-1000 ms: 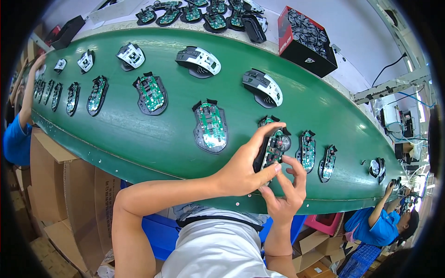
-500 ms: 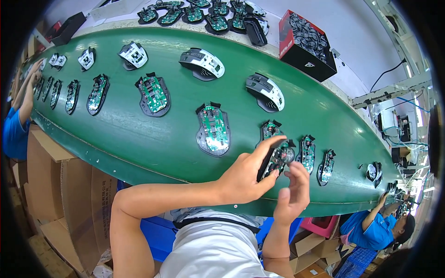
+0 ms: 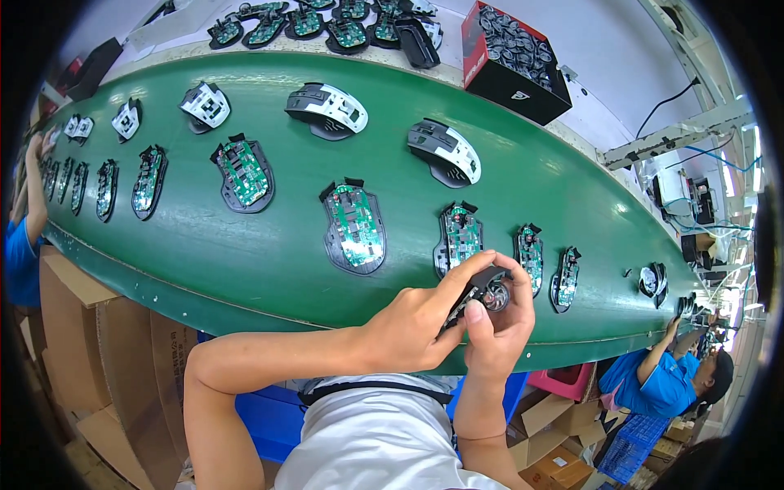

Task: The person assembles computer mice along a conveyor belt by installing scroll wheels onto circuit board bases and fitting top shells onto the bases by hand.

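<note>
My left hand (image 3: pixel 408 331) grips a partly built computer mouse base (image 3: pixel 462 306) by its sides, tilted above the near edge of the green belt. A clear round scroll wheel (image 3: pixel 495 296) shows at the base's end. My right hand (image 3: pixel 502 339) closes around that end, thumb beside the wheel and fingers curled over the top. Much of the base is hidden by my fingers. Just beyond my hands lies another mouse base with a green circuit board (image 3: pixel 461 237). A similar mouse base (image 3: pixel 356 229) lies to the left, and one more mouse base (image 3: pixel 529 255) to the right.
Several white-and-black mouse shells (image 3: pixel 327 110) line the far side of the green belt (image 3: pixel 286 245). Behind it stand a red-and-black box of wheels (image 3: pixel 518 57) and a pile of mouse bases (image 3: pixel 347 34). Co-workers in blue (image 3: pixel 653 384) sit along the belt. Cardboard boxes (image 3: pixel 122 351) stand lower left.
My right hand has come up and closed on the wheel end of the mouse base, where its fingers were apart before. The things on the belt appear shifted left in the view.
</note>
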Demonstrator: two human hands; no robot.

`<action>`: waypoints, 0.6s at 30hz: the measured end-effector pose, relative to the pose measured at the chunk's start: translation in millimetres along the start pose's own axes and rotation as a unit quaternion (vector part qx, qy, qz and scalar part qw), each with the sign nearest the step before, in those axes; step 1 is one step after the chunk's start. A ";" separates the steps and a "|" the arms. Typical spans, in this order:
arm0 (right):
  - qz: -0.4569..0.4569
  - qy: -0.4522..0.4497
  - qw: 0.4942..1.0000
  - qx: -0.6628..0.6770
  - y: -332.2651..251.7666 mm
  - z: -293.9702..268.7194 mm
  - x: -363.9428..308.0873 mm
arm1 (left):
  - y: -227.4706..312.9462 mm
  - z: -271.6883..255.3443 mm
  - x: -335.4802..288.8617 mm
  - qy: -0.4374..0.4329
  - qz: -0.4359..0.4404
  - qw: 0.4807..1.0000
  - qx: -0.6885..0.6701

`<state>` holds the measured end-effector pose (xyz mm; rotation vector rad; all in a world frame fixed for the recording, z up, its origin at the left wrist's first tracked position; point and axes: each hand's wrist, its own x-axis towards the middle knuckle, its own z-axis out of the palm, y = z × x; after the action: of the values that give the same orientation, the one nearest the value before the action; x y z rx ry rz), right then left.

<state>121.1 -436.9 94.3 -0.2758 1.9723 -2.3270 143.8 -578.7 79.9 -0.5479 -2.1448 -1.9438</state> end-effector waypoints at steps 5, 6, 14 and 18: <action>0.006 0.001 1.000 0.002 5.8 4.3 3.1 | -1.7 -0.1 1.7 0.014 -0.012 1.000 -0.023; 0.014 0.005 1.000 0.016 7.1 5.6 4.2 | -3.2 -0.2 2.6 0.029 -0.005 1.000 -0.010; 0.027 0.090 0.989 0.111 4.7 7.6 8.9 | 15.4 -12.0 4.9 0.053 -0.167 0.984 -0.032; 0.011 0.118 0.982 0.147 5.5 15.4 6.3 | 10.6 -11.3 1.5 0.077 -0.143 0.987 -0.018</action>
<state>117.5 -453.9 91.8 0.0452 1.6693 -2.6987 145.6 -589.0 91.6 -0.0911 -2.1917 -2.0921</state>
